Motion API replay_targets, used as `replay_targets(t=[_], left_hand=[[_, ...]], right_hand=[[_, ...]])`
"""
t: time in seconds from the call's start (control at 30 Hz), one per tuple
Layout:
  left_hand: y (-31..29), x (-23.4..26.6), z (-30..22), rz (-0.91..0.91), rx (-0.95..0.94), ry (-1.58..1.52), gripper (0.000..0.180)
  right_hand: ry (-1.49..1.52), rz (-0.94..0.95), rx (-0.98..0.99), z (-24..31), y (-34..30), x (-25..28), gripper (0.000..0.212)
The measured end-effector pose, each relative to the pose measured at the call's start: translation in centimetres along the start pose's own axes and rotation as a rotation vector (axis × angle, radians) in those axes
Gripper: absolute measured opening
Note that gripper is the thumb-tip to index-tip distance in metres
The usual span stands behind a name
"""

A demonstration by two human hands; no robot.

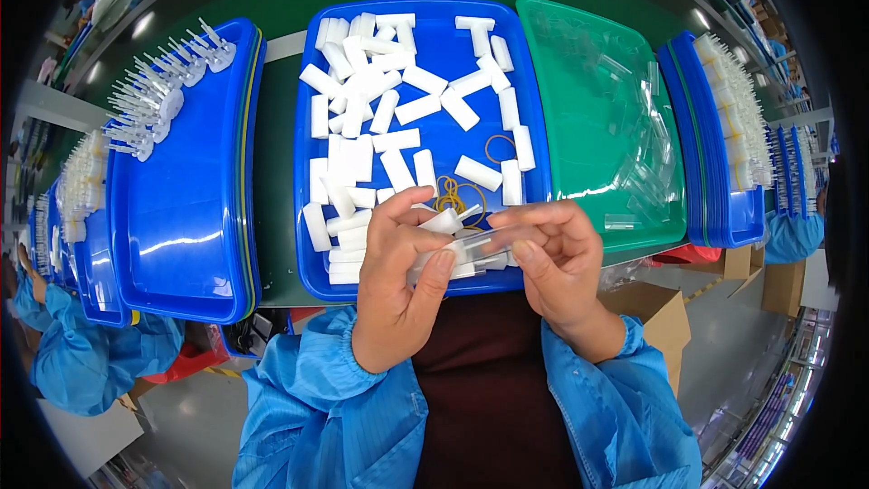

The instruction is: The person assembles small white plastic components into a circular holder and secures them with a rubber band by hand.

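Note:
Over the front edge of the middle blue tray, both hands are closed on a clear plastic sleeve. My left hand pinches one end between thumb and fingers. At the other end, the thumb and fingers of my right hand grip it. Something whitish shows through or behind the sleeve; I cannot tell which. Many short white cylinders lie loose in the tray beyond my hands, with yellow rubber bands near my fingers. Part of the tray's front rim is hidden by my hands.
At right, a green tray holds clear sleeves. Stacked blue trays at left carry white-stemmed parts; another stack at far right holds similar parts. An open cardboard box sits below right. Blue-sleeved people are nearby.

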State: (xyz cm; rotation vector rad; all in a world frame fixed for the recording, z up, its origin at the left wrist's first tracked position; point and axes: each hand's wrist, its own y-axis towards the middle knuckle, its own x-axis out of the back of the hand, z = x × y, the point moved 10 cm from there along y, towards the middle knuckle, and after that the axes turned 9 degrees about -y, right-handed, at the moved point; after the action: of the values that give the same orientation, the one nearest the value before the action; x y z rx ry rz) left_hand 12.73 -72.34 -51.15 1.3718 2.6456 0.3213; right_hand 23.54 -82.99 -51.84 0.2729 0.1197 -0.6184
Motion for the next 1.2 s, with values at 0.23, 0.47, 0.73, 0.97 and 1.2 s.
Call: replay_targets(t=[0.23,0.47,0.73,0.97,1.2], left_hand=[[0.0,-0.2,-0.1,0.03,0.003,0.074,0.011],[-0.2,-0.9,-0.4,0.096,-0.049,0.189,0.023],[-0.5,-1.4,-0.8,0.101,-0.119,0.258,0.022],[-0.7,-1.2,-0.5,0.158,-0.16,0.262,0.034],[-0.3,0.6,-1.7,-0.125,-0.103,-0.098,0.066]], right_hand=[[-0.016,0.051,-0.057,0.3,0.5,0.0,0.023],[-0.125,0.064,-0.164,0.7,1.1,0.6,0.022],[-0.195,0.061,-0.166,1.1,1.6,1.2,0.015],[-0.466,0.081,-0.062,2.7,1.7,0.9,0.017],[-0.601,0.153,0.058,3.0,1.3,-0.5,0.019]])
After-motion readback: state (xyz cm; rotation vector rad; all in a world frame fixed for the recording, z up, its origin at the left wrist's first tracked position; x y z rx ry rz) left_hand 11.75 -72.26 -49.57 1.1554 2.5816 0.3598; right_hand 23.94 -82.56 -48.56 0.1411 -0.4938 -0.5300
